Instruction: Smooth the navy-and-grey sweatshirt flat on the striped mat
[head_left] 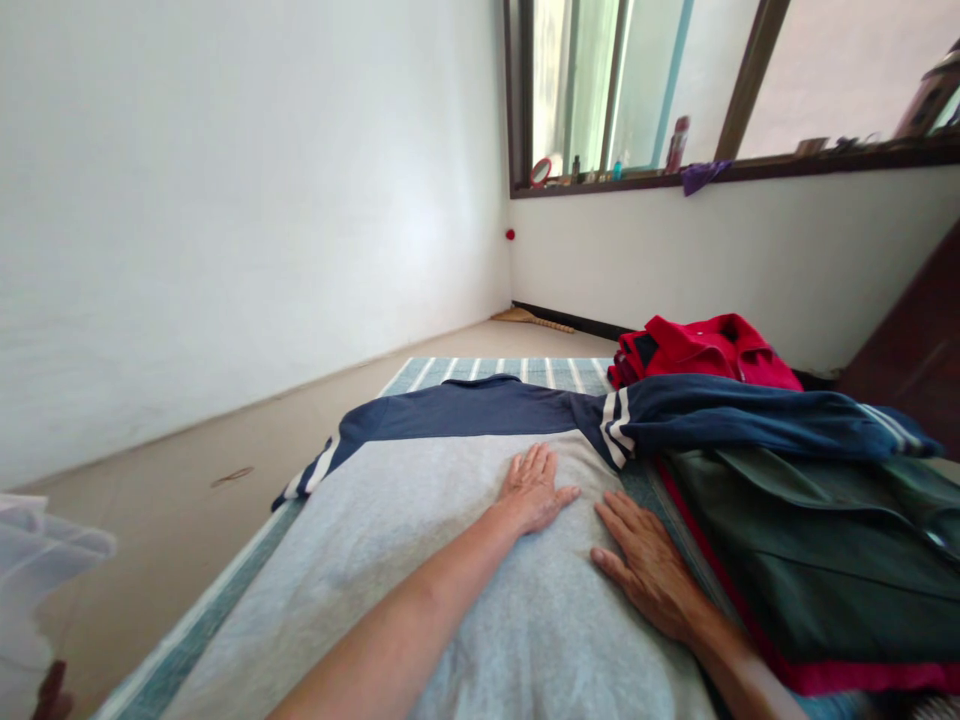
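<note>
A grey and navy jacket [450, 500] lies spread out in front of me, its collar at the far end. White stripes ring its navy sleeves; the right sleeve [720, 412] stretches out over a pile of clothes, and the left one [322, 468] hangs toward the edge. My left hand [534, 488] rests flat on the grey cloth just below the navy band, fingers extended. Close by, my right hand [645, 555] lies with fingers spread at the garment's right side edge. Neither hand grips anything.
Under the jacket is a green-and-white striped sheet [480, 372]. At right sit a dark green folded garment [817, 560] and a red garment [712, 350]. A broom [532, 318] lies on the floor by the corner. The windowsill [622, 183] holds small bottles and a mirror.
</note>
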